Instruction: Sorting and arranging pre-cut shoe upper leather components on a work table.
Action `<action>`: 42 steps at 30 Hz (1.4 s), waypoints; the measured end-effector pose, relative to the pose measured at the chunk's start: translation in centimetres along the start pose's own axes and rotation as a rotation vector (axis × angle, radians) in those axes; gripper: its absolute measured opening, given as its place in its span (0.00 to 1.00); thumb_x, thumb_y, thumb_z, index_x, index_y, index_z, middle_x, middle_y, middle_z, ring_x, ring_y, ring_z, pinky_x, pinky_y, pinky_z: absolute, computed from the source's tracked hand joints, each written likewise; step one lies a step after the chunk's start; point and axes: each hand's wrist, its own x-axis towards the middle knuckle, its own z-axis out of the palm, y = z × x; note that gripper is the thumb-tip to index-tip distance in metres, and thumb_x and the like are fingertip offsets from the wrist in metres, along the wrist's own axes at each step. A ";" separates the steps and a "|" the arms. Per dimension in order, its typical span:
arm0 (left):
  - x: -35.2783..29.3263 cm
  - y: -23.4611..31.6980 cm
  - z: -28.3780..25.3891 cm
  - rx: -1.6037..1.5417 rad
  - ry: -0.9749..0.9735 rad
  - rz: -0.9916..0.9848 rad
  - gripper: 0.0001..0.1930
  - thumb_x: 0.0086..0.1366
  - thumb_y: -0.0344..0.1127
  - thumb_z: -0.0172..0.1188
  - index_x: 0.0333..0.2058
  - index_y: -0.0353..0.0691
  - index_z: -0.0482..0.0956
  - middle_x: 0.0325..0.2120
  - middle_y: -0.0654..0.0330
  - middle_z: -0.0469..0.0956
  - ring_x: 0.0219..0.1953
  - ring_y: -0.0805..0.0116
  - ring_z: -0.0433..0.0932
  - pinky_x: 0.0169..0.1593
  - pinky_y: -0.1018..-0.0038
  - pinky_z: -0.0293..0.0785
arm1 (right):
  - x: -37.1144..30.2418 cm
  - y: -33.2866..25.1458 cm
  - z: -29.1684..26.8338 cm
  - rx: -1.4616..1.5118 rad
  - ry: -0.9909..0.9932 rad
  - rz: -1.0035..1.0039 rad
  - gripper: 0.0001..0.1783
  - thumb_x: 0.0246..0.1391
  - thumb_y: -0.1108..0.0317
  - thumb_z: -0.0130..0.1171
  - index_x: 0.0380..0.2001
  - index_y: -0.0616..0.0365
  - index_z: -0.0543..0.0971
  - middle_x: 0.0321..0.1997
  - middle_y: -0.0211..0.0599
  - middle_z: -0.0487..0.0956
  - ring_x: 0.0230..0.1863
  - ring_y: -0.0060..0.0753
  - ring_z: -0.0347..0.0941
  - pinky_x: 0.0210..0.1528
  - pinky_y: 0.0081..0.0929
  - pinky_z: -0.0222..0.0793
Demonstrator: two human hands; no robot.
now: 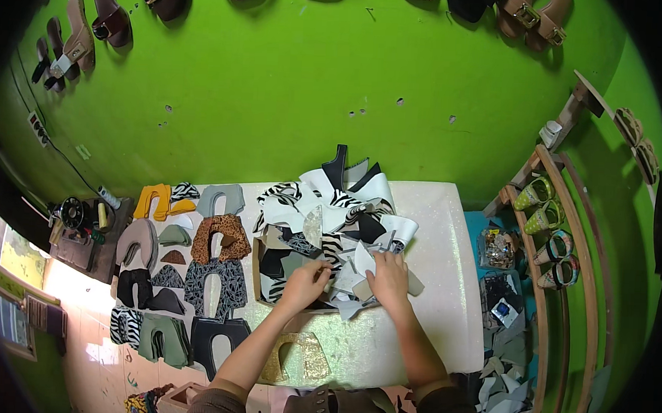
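Note:
Both my hands are over a shallow cardboard box point(257, 266) heaped with cut scraps of sheet material. My left hand point(305, 284) has its fingers drawn together beside a zebra-striped scrap point(332, 248); whatever lies between the fingertips is hidden. At the box's right side, my right hand point(391, 278) has its thumb and fingers closed at the edge of a white scrap point(363, 259). Grey, black and white pieces lie beneath and around the hands. Behind the box, a larger pile of offcuts point(312, 206) includes zebra-striped, white and black pieces.
Stacked U-shaped cut pieces point(213, 282) in several colours stand left of the box. A gold glitter piece point(311, 355) lies near the front edge of the white table point(445, 300). Sandals point(542, 201) hang on a wooden rack point(575, 291) at right. A sewing machine point(71, 213) stands far left.

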 end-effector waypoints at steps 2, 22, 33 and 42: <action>-0.5 -0.3 0.7 -0.094 0.029 -0.028 0.11 0.59 0.35 0.51 0.38 0.37 0.76 0.25 0.53 0.77 0.24 0.66 0.75 0.30 0.75 0.70 | -0.5 0.6 0.4 -0.125 -0.061 0.006 0.16 0.40 0.68 0.60 0.37 0.56 0.75 0.36 0.39 0.72 0.42 0.44 0.66 0.46 0.36 0.60; -3.7 2.0 1.7 -1.080 -0.185 -0.353 0.14 0.65 0.38 0.47 0.42 0.33 0.69 0.38 0.58 0.74 0.38 0.74 0.73 0.45 0.78 0.71 | -2.1 -1.0 -2.1 0.238 0.178 -0.285 0.03 0.44 0.71 0.55 0.26 0.53 0.74 0.30 0.32 0.72 0.34 0.37 0.69 0.36 0.31 0.64; -2.6 0.5 1.0 -1.110 0.074 -0.278 0.13 0.64 0.32 0.47 0.45 0.31 0.65 0.36 0.57 0.72 0.40 0.67 0.75 0.44 0.78 0.74 | -2.5 -0.1 -2.4 0.194 0.203 -0.368 0.04 0.44 0.70 0.55 0.27 0.54 0.75 0.31 0.33 0.71 0.36 0.36 0.68 0.37 0.30 0.64; -2.6 -2.9 -1.2 -1.065 0.362 -0.260 0.12 0.65 0.30 0.43 0.46 0.33 0.65 0.39 0.56 0.72 0.41 0.65 0.74 0.44 0.76 0.73 | 0.7 2.5 -0.9 0.174 0.023 -0.246 0.09 0.45 0.70 0.54 0.32 0.58 0.75 0.34 0.38 0.72 0.41 0.40 0.68 0.42 0.33 0.65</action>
